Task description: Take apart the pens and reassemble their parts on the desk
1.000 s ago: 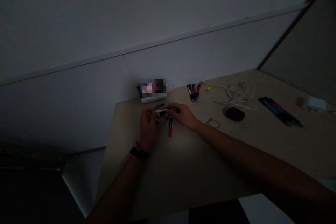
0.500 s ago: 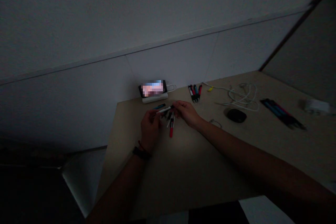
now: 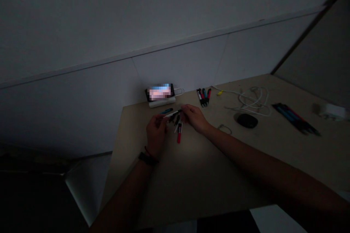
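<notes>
A slim white pen (image 3: 170, 115) with a black end is held level between both hands. My left hand (image 3: 156, 130) is closed in a pinch on its white end. At the black end, the fingers of my right hand (image 3: 193, 117) are closed on it. Beneath and between the hands lies a loose group of pen parts, mostly black and white, partly hidden by the fingers. A red pen piece (image 3: 178, 137) points toward me there. Just behind the left hand lies a blue and black pen (image 3: 166, 111).
A lit phone (image 3: 160, 92) leans on a white stand (image 3: 162, 102) by the wall. Several pens (image 3: 203, 97) lie behind my right hand. Farther right are a coiled white cable (image 3: 254, 98), a black mouse (image 3: 247, 120), more dark pens (image 3: 295, 118) and a white adapter (image 3: 334, 111).
Both hands keep their hold on the white pen with hardly any movement. The whole view has shifted very slightly.
</notes>
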Tool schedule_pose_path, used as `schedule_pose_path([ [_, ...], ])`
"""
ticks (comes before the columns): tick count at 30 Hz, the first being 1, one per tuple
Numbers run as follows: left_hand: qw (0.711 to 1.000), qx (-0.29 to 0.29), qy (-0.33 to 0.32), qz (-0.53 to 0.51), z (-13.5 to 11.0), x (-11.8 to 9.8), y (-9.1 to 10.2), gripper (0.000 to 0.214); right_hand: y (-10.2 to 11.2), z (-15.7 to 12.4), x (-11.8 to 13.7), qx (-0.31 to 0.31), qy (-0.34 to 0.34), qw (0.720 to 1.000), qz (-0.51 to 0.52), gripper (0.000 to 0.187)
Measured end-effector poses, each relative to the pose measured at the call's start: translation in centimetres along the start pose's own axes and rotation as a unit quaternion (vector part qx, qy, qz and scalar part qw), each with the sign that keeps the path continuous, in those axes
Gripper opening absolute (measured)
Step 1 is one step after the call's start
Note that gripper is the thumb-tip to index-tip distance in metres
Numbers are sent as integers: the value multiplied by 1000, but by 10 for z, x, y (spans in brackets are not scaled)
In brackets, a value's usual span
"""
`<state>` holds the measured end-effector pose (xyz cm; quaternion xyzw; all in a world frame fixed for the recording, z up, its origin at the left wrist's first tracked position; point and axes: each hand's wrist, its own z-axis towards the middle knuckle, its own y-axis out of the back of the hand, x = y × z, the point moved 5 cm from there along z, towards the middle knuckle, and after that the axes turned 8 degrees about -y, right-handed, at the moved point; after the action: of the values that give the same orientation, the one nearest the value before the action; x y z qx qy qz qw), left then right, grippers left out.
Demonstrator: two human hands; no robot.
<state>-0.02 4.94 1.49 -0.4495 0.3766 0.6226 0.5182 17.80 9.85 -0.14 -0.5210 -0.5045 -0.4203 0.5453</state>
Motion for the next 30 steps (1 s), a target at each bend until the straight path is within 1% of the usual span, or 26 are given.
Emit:
schedule_pose_path([
  [3,1000,-7,0,10,0,-1,1,29,6,3,-3,-44,-10,998,50,44],
  [6,1000,-22,7,11,1,1,3,29,11,5,-6,-75,-24,993,90,55],
  [8,999,-25,20,8,2,3,4,28,10,5,-7,-60,-29,993,95,59],
  [12,999,-13,45,-1,2,8,2,24,0,3,-9,32,-37,997,56,48],
  [14,999,-6,52,-6,2,9,1,23,-2,2,-10,50,-36,997,46,45],
  [20,998,-1,63,-11,1,10,-1,22,2,2,-10,39,-38,998,42,46],
  [26,997,44,67,-12,-2,9,-5,19,3,0,-6,-1,-28,999,37,42],
  [28,996,51,68,-12,-2,9,-6,17,3,0,-4,-15,-22,999,36,46],
  [30,996,49,71,-13,-2,10,-6,18,4,-1,-3,-30,-14,998,47,56],
])
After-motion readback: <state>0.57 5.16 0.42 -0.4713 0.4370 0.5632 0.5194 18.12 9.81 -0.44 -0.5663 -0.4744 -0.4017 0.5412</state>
